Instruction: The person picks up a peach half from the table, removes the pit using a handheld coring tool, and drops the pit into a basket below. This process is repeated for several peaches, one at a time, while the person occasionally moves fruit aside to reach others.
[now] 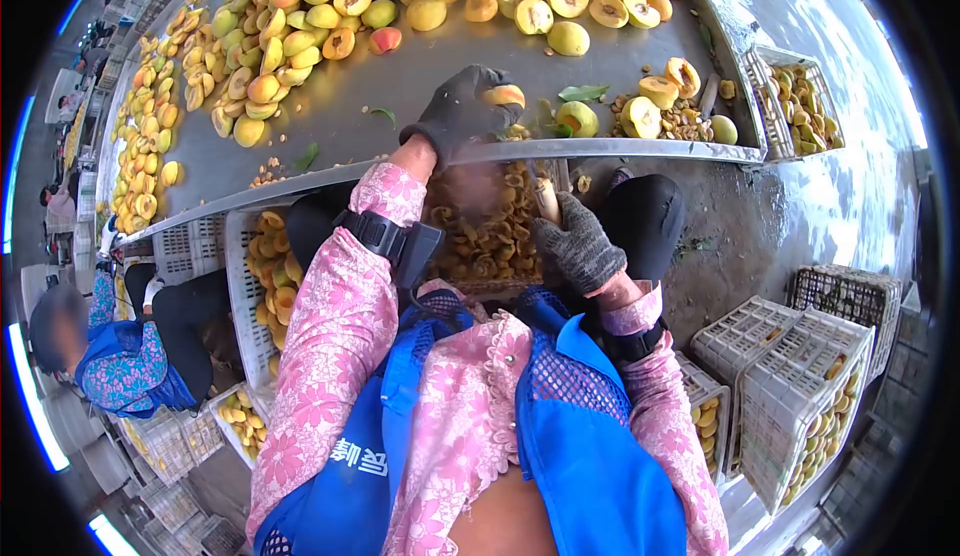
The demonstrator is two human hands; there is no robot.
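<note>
My left hand [462, 111], in a black glove, reaches over the metal table's near edge with its fingers closed round a peach piece [503, 96]. My right hand [580, 244], in a grey knitted glove, is below the table edge, wrapped round a light wooden handle [547, 201]; the tool's far end is hard to make out. Between the hands and lower down, a crate of cut peach pieces [480, 231] stands between my knees. Right of my left hand, a whole peach [577, 119], halved peaches [641, 117] and loose pits [685, 123] lie on the table.
Many peaches [300, 41] are heaped across the metal table [400, 71], which has a raised rim [640, 146]. A fruit crate [800, 106] stands beyond its right end. Stacked crates [790, 386] are at lower right. A co-worker [130, 346] sits at left beside another peach crate [240, 286].
</note>
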